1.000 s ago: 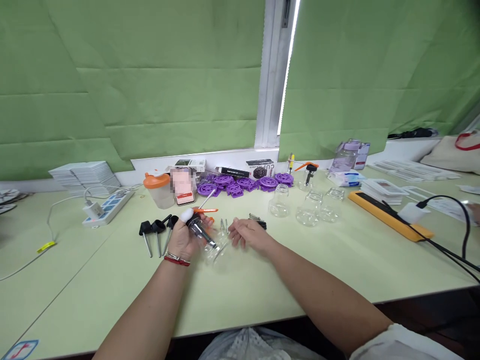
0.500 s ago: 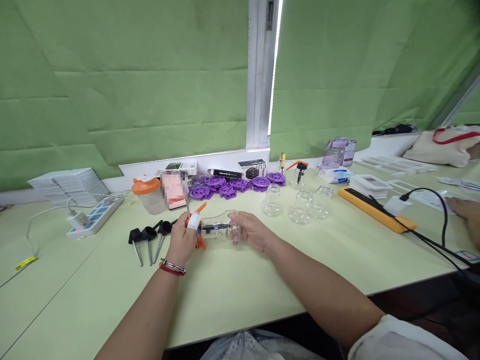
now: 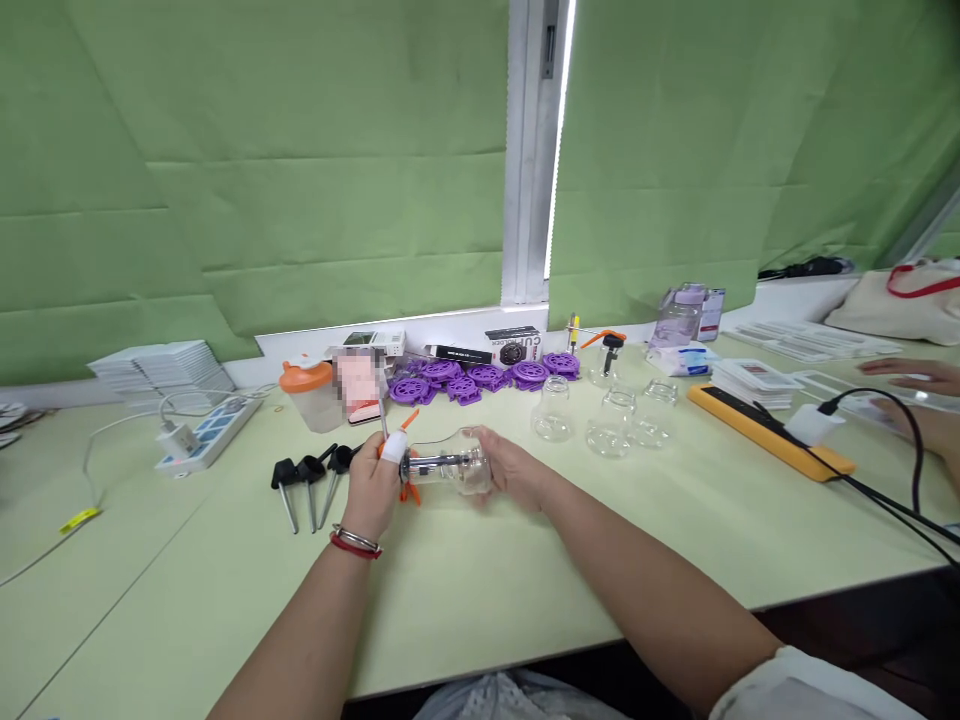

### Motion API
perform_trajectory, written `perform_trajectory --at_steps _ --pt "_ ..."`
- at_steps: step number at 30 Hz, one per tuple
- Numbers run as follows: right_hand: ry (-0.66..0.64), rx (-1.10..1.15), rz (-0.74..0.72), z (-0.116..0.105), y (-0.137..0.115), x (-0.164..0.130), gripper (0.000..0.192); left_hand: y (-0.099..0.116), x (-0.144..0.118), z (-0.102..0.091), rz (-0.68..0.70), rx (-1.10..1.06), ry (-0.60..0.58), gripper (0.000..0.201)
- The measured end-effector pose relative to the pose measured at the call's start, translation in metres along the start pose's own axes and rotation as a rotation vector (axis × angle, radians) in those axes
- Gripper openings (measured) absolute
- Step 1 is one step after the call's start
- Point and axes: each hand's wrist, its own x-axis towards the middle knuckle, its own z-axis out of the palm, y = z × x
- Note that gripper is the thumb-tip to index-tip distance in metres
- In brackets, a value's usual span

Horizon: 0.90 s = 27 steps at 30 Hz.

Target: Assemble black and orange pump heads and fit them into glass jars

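1. Holding a clear glass bottle (image 3: 457,467) sideways just above the pale green worktop (image 3: 480,590), right hand (image 3: 510,470) wrapping its base, fingers curled around the glass.
2. Gripping the bottle's neck end with the left hand (image 3: 373,485), fingers pinching a black pump head with an orange trigger (image 3: 405,470), one fingertip wrapped in white tape (image 3: 393,447); metal tube showing inside the glass.
3. Wearing a red and silver bracelet (image 3: 355,543) on the left wrist.
4. Lying just left of the left hand, three black pump heads with metal stems (image 3: 309,482), side by side on the worktop.
5. Standing beyond the right hand, three empty clear bottles (image 3: 609,420), near one another.
6. Sitting behind them, one more bottle fitted with an orange-triggered pump (image 3: 609,355), beside a heap of purple plastic discs (image 3: 480,375) along the window sill.
7. Resting at the far left, a white power strip (image 3: 206,435) with a plugged charger, near a stack of white cards (image 3: 161,365).
8. Stretching along the right, a yellow-edged strip (image 3: 769,430) with a black cable (image 3: 892,490) crossing it.
9. Reaching in at the right edge, another person's hand (image 3: 911,375), well apart from the held bottle.
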Motion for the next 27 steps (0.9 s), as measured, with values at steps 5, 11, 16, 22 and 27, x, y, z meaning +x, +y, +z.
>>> perform_trajectory --at_steps 5,11,16,22,27 --pt "0.025 -0.380 -0.382 0.000 -0.007 -0.009 0.065 -0.001 0.004 -0.002 -0.099 -0.040 -0.011 0.033" --pt "0.045 -0.061 -0.130 0.008 0.000 -0.006 0.067 -0.003 0.004 -0.002 -0.046 -0.065 0.020 0.032" --pt "0.078 -0.359 -0.192 0.013 0.001 -0.008 0.066 0.000 0.005 -0.003 -0.108 -0.054 0.019 0.033" --pt "0.109 -1.056 -0.843 0.011 -0.009 -0.014 0.043 0.003 0.008 -0.009 -0.288 -0.131 -0.033 0.034" --pt "-0.042 -1.075 -0.880 0.023 -0.026 -0.024 0.029 0.001 0.010 -0.014 -0.439 -0.188 -0.169 0.033"
